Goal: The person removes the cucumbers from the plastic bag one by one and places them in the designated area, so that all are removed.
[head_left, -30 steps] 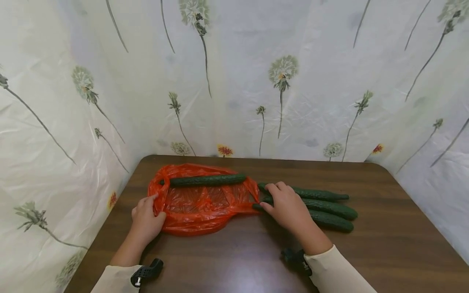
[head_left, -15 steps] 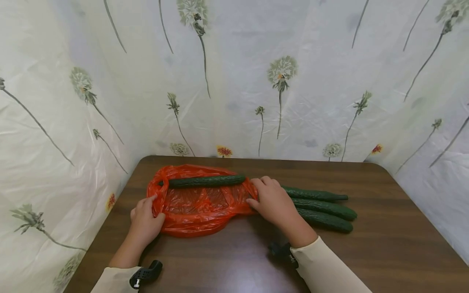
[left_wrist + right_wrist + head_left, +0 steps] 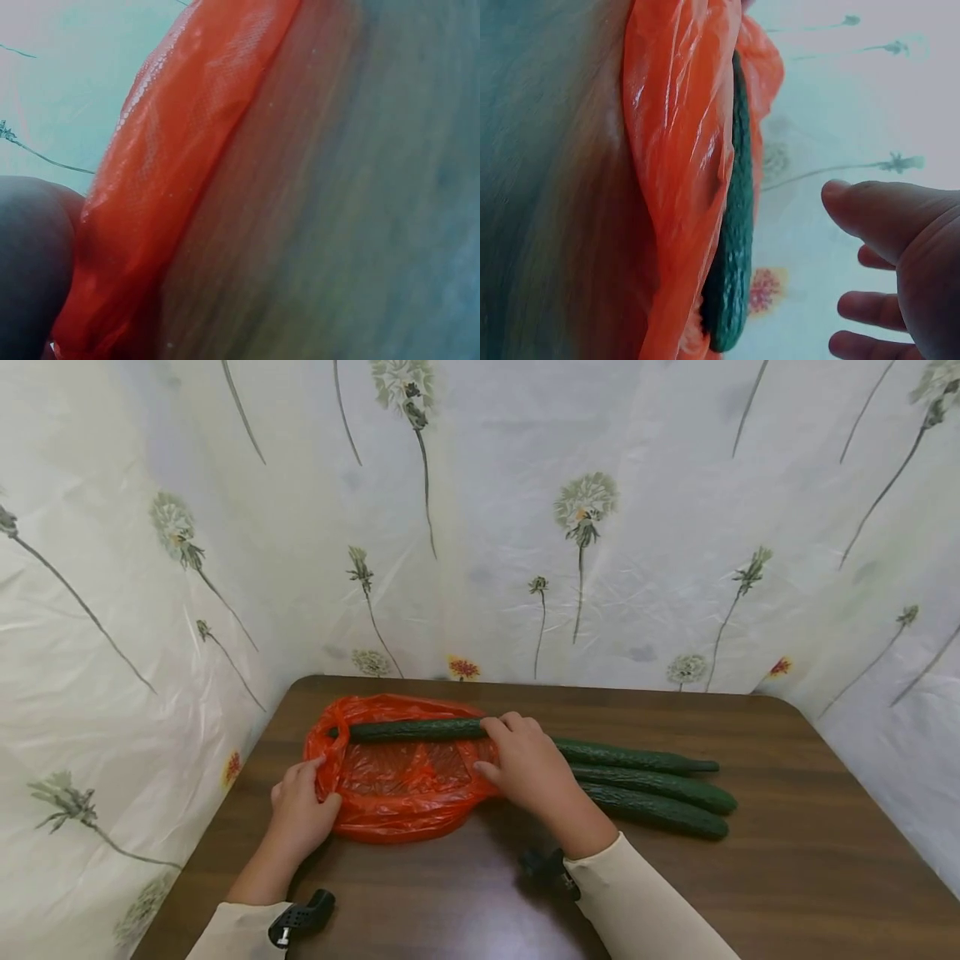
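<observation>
A red plastic bag (image 3: 397,818) lies spread open on the table, with one long green cucumber (image 3: 412,731) inside along its far side. My left hand (image 3: 302,806) pinches the bag's left edge between thumb and fingers; the left wrist view has the taut red film (image 3: 172,150) beside a dark digit (image 3: 34,262). Over the bag's right end is my right hand (image 3: 528,768), close to that cucumber's right tip. In the right wrist view its fingers (image 3: 874,309) are spread, apart from the cucumber (image 3: 736,247), with nothing held.
Three more cucumbers (image 3: 660,785) lie side by side to the right of the bag, their left ends hidden behind my right hand and forearm. The brown wooden table (image 3: 810,860) backs onto a dandelion-patterned curtain (image 3: 480,527). A black wrist mount (image 3: 300,918) sits at my left cuff.
My right hand has moved left from the row of cucumbers to the bag's right end, beside the cucumber inside. My left hand keeps its hold on the bag's edge.
</observation>
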`<state>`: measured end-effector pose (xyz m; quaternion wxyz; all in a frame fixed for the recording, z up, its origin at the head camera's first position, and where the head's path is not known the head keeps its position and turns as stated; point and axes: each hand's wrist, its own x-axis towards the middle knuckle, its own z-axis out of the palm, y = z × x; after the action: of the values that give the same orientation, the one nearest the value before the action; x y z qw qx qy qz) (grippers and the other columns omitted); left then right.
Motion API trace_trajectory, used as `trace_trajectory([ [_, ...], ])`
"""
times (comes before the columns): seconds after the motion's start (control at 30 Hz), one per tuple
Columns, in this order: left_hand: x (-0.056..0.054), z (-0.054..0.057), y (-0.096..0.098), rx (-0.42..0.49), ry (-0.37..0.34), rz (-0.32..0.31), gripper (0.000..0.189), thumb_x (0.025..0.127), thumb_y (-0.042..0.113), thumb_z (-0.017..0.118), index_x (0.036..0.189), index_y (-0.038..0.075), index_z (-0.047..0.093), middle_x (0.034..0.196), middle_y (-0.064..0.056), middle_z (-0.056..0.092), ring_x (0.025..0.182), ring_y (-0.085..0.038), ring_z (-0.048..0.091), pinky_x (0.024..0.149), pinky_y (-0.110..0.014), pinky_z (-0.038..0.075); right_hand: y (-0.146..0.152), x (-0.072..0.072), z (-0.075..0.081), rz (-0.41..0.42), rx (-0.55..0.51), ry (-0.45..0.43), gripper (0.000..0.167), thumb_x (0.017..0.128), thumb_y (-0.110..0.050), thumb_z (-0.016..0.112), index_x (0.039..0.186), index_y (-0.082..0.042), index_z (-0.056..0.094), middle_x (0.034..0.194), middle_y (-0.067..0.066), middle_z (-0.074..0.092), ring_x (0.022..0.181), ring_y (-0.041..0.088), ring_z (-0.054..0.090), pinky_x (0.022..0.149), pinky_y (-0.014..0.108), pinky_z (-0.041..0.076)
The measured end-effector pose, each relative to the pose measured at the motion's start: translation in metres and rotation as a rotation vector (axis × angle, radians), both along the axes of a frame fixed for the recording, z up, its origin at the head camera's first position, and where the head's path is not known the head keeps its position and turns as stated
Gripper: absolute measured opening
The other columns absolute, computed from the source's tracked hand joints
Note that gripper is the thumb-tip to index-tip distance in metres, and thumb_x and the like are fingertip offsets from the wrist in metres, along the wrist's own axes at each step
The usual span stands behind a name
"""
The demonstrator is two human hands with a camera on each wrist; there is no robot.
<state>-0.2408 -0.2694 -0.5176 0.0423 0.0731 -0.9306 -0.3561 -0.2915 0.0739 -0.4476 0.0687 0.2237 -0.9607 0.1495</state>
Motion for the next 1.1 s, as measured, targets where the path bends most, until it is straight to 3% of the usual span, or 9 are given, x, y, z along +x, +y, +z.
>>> trace_trajectory([
  [0.43,0.0,0.003,-0.003,-0.002,-0.002,-0.001,0.067,0.094,0.015,0.059,0.156,-0.002,0.04,0.156,-0.031,0.033,0.139,-0.055,0.025,0.111,-0.066,0.027,-0.036,-0.013,-0.004,0.074,0.024,0.029,0.064,0.091,-0.045,0.079,0.146,-0.019,0.057,0.134,0.008,0.06,0.121,0.031,0.057,0.098,0.049,0.055],
  [0.67,0.0,0.0,0.001,0.011,-0.005,-0.001,0.066,0.094,0.015,0.059,0.156,-0.002,0.04,0.156,-0.03,0.033,0.14,-0.056,0.024,0.112,-0.068,0.028,-0.047,-0.022,-0.014,0.109,0.064,0.036,0.063,0.093,-0.049,0.075,0.146,-0.021,0.057,0.136,0.005,0.059,0.12,0.029,0.057,0.098,0.045,0.055],
  [1.1,-0.001,-0.001,-0.002,0.011,-0.007,0.013,0.066,0.094,0.016,0.06,0.156,0.0,0.041,0.157,-0.028,0.033,0.14,-0.055,0.024,0.111,-0.068,0.031,-0.069,-0.032,-0.017,0.133,0.125,0.001,0.073,0.092,-0.06,0.071,0.151,-0.023,0.053,0.143,0.006,0.056,0.128,0.03,0.054,0.103,0.049,0.053],
])
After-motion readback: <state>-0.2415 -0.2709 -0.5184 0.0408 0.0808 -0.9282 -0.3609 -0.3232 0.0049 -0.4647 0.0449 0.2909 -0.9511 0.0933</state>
